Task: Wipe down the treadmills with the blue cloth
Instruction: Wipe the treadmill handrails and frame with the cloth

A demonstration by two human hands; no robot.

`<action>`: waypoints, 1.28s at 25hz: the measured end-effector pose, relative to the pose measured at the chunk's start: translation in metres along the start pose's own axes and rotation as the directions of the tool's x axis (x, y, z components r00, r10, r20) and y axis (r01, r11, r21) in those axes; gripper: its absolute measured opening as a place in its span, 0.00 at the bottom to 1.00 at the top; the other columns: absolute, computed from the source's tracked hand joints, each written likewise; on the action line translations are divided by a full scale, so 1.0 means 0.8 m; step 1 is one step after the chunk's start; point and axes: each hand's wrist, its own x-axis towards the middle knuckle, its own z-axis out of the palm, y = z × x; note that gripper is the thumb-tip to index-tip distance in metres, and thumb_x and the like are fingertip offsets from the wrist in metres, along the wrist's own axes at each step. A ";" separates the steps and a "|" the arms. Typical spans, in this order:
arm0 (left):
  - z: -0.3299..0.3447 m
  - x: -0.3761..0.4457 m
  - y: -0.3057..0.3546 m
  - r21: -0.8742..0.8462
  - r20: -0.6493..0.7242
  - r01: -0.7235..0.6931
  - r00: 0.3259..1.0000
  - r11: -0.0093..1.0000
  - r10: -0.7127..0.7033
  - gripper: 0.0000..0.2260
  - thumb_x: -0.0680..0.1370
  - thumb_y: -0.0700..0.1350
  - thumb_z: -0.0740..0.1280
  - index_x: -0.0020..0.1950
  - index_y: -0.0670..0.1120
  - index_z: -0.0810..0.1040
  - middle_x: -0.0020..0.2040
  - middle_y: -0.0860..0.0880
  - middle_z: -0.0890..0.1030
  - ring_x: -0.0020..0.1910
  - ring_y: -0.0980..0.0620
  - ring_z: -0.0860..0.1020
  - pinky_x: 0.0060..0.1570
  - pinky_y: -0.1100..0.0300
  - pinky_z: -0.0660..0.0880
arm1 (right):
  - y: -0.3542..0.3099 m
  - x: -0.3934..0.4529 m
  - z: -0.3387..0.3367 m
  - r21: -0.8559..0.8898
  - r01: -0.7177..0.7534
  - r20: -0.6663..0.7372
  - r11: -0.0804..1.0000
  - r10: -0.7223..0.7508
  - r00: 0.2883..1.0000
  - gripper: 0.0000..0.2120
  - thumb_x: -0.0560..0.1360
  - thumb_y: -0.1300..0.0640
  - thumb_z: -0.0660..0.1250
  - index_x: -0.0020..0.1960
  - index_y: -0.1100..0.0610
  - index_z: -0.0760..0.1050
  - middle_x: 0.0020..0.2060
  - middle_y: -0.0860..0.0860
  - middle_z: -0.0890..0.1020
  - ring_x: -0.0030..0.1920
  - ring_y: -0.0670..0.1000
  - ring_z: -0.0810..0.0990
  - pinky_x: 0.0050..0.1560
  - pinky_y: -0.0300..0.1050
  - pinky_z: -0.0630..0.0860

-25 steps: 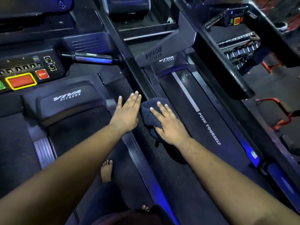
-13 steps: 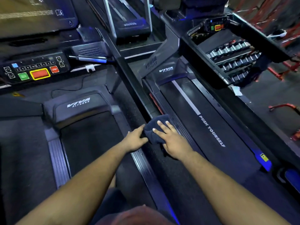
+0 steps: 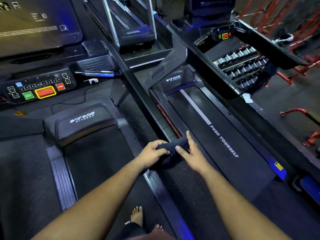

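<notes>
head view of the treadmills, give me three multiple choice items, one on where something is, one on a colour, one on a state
1. Where is the blue cloth?
A. draped over the console
B. between the two treadmills, by the left side rail of the right one
C. on the dumbbell rack

2. What colour is the small round button marked STOP on the left treadmill's console?
A. red
B. green
C. white

3. How is the cloth held?
A. lying flat, untouched
B. in the right hand alone
C. bunched up between both hands

Answers:
1. B: the cloth sits low between the machines, next to the right treadmill's side rail.
2. A: the STOP button is red, right of the yellow-edged bar.
3. C: the left hand grips one end and the right hand closes on the other.
</notes>
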 end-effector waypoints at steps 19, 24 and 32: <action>-0.007 0.040 -0.004 0.689 -0.258 0.089 0.958 0.720 0.128 0.13 0.78 0.60 0.64 0.48 0.50 0.74 0.45 0.51 0.81 0.45 0.47 0.80 0.42 0.52 0.76 | -0.017 0.100 0.016 -0.319 0.142 -0.175 0.937 -0.206 0.963 0.19 0.74 0.47 0.71 0.60 0.51 0.70 0.55 0.50 0.78 0.57 0.54 0.77 0.56 0.53 0.76; 0.035 0.057 -0.045 0.458 -0.487 0.114 0.862 0.882 0.141 0.13 0.75 0.59 0.64 0.39 0.53 0.67 0.38 0.54 0.77 0.42 0.48 0.77 0.39 0.54 0.72 | 0.021 0.122 0.032 -0.143 0.400 -0.161 0.905 -0.421 0.893 0.18 0.74 0.45 0.66 0.59 0.53 0.70 0.53 0.49 0.78 0.54 0.51 0.77 0.56 0.52 0.75; 0.145 0.073 -0.072 0.496 -0.844 0.229 0.353 0.838 0.403 0.16 0.73 0.57 0.66 0.38 0.49 0.65 0.36 0.50 0.76 0.42 0.42 0.77 0.38 0.52 0.68 | 0.100 0.178 -0.001 0.211 0.624 0.038 0.752 -0.645 0.763 0.22 0.77 0.48 0.70 0.65 0.58 0.70 0.62 0.55 0.78 0.62 0.54 0.76 0.59 0.41 0.69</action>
